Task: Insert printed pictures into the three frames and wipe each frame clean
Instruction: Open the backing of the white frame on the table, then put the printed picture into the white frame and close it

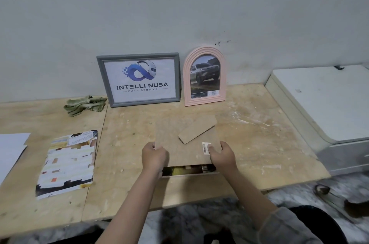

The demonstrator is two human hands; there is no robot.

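Observation:
A brown backing board (175, 139) with a fold-out stand and a barcode sticker lies over a face-down frame (189, 171), whose near edge shows a strip of printed picture. My left hand (154, 156) grips the board's near left corner. My right hand (221, 155) grips its near right corner, thumb by the sticker. Against the wall stand a grey frame (138, 79) with a logo print and a pink arched frame (204, 75) with a car picture. A crumpled green cloth (84, 104) lies left of the grey frame.
A loose printed picture (67, 163) lies flat on the plywood table (259, 133) to the left, beside white paper (10, 147). A white printer (323, 103) stands at the right. The table's front edge runs just under my forearms.

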